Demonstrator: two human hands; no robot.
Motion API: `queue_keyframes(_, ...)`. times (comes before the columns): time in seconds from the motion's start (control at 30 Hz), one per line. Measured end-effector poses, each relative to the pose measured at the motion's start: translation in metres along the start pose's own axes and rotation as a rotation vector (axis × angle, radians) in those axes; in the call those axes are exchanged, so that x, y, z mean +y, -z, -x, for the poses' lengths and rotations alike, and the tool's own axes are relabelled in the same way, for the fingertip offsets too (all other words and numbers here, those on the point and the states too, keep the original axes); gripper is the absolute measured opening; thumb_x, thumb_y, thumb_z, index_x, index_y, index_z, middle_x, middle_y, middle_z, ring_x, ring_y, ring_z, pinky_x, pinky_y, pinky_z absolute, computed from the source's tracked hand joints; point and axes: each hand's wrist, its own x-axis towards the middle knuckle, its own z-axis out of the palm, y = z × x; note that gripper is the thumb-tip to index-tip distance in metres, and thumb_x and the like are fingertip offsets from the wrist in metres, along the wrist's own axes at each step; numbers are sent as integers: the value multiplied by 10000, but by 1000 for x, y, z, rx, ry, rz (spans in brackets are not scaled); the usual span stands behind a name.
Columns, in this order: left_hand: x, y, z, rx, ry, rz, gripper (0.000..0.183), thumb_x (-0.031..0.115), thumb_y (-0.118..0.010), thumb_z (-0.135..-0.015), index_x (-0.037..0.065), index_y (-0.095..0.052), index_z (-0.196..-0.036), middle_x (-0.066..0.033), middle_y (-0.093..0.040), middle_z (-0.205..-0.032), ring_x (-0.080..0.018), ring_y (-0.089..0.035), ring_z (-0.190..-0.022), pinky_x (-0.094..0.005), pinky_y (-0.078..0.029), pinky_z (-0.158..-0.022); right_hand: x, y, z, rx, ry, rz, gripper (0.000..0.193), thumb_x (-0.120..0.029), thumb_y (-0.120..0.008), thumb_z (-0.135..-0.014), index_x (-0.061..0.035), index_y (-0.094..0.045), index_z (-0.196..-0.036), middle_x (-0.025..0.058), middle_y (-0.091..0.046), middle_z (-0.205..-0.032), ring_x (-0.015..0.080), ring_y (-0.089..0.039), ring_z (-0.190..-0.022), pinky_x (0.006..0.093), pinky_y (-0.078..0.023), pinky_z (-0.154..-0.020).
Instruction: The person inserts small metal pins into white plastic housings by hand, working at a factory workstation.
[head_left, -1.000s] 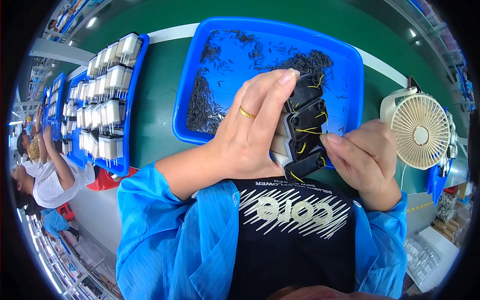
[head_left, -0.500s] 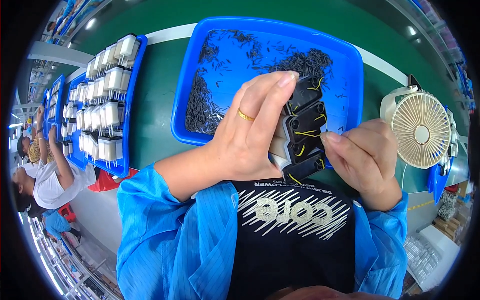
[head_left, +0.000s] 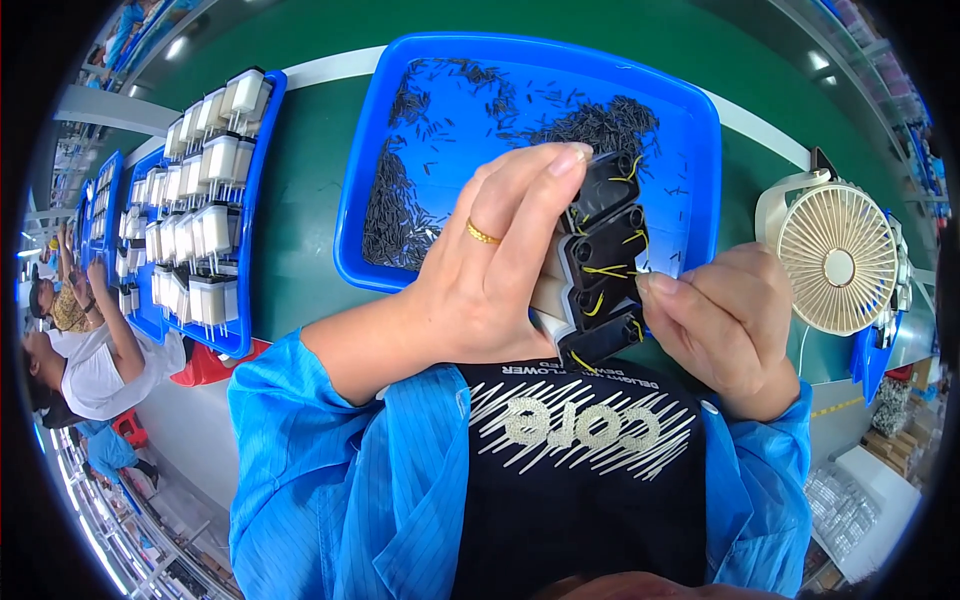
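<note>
Several white box-shaped parts with black ends (head_left: pixel 605 255) sit stacked in a row in my left hand (head_left: pixel 490 250), which is wrapped round their pale sides. Short yellow wires (head_left: pixel 638 167) stick out of the black ends, which face right. My right hand (head_left: pixel 725 315) is closed in a pinch at the middle part, thumb and forefinger on the end of a yellow wire (head_left: pixel 610 270). The fingertips hide that end. Beyond my hands lies a blue tray (head_left: pixel 350 215) with many small black tube pieces (head_left: pixel 395 215), loose and in heaps.
At the left, a blue tray (head_left: pixel 250 215) holds rows of white parts with black ends and thin leads. A cream fan (head_left: pixel 838 262) stands on the green table (head_left: pixel 305 225) at the right. Two people (head_left: pixel 110 365) work farther off at the left.
The view has shifted slightly, so the trays and fan sit a little farther left. Both hands keep nearly the same pose around the parts and the wire.
</note>
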Motion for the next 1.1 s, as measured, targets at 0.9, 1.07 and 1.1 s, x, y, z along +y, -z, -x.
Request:
queue_keyframes(0.9,3,-1,-2,4,18,-5,982,224,-836,-582,-92,-325,-1358,-254,-469,-1247,-402,-545,-1065,-460,-453,-901,5,-2,-13,-125,-480,-270,227,36,-765,-641,-27,-671,-838,81,-605,-779,186,-569,-635,274,-439,-513)
queue_keyframes(1.07,8,7,-4,-89,201,86,1105,274,-876,-537,-92,-266,-1383,-247,-451,-1291,-406,-479,-1164,-470,-389,-982,13,-2,-14,-84,-581,-434,198,28,-763,-674,-23,-671,-842,76,-617,-809,145,-567,-653,245,-439,-517)
queue_keyframes(1.1,9,8,-4,-107,222,101,1121,274,-879,-533,-93,-253,-1387,-243,-449,-1297,-405,-470,-1177,-468,-380,-992,17,-1,-12,-73,-546,-444,188,23,-760,-687,-24,-672,-846,71,-620,-822,132,-564,-655,235,-436,-514)
